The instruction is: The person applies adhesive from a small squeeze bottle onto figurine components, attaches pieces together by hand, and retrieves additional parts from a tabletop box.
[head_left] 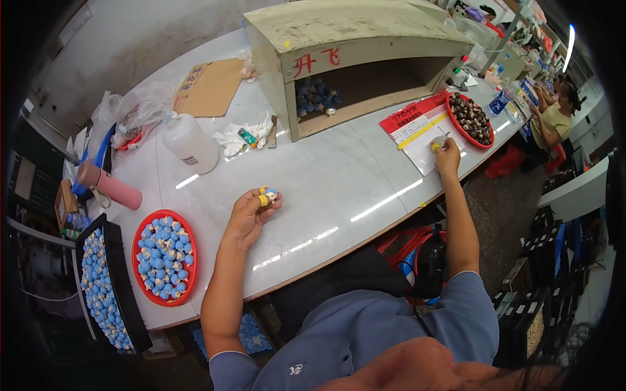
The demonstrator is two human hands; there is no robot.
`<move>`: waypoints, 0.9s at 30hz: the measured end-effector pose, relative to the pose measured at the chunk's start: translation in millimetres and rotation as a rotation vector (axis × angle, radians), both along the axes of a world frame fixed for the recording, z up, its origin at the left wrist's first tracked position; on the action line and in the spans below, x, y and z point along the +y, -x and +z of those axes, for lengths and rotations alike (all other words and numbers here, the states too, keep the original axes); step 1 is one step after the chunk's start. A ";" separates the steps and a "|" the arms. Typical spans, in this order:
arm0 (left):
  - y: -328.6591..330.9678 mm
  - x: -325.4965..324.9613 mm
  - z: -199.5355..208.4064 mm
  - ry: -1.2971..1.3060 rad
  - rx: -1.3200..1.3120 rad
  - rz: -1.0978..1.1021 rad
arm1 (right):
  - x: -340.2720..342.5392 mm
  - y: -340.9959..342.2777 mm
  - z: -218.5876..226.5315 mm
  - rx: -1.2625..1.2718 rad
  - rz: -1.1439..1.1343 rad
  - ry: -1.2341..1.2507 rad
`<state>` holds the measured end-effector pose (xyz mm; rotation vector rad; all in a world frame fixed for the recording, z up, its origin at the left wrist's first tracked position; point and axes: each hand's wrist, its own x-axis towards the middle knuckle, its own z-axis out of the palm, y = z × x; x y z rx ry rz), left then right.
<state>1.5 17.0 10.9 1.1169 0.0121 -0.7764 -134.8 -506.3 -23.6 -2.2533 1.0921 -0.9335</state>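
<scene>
Between the thumb and fingers of my left hand [245,216] is a small blue-topped doll head [271,195] with a pale face, held just over the table [332,195]. Yellow wraps cover some of the fingertips. My right hand [447,158] is closed on a small grey pointed thing [441,139], its kind too small to make out, above a printed sheet [417,151]. Left of my left arm stands a red oval basket [193,279] full of similar blue heads. Beyond my right hand, another red basket [490,141] holds dark brown pieces.
A beige box-shaped cabinet [365,36] stands open-fronted at the back, blue heads [317,96] inside. A black tray [130,306] of blue heads sits far left, near a pink bottle [117,188] and white jug [190,146]. Crumpled plastic and cardboard [207,88] lie behind. Another person [554,120] sits far right.
</scene>
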 end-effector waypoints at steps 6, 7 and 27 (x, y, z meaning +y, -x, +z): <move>-0.7 -3.6 -0.4 0.073 0.031 0.047 | 71.1 5.1 31.5 -0.310 -0.075 0.377; -2.0 -4.7 -1.4 0.067 0.026 0.041 | 89.0 -2.0 38.6 -0.343 0.025 0.428; -4.4 -4.4 -3.6 0.081 -0.002 0.102 | 150.2 -216.7 38.2 0.091 0.537 0.138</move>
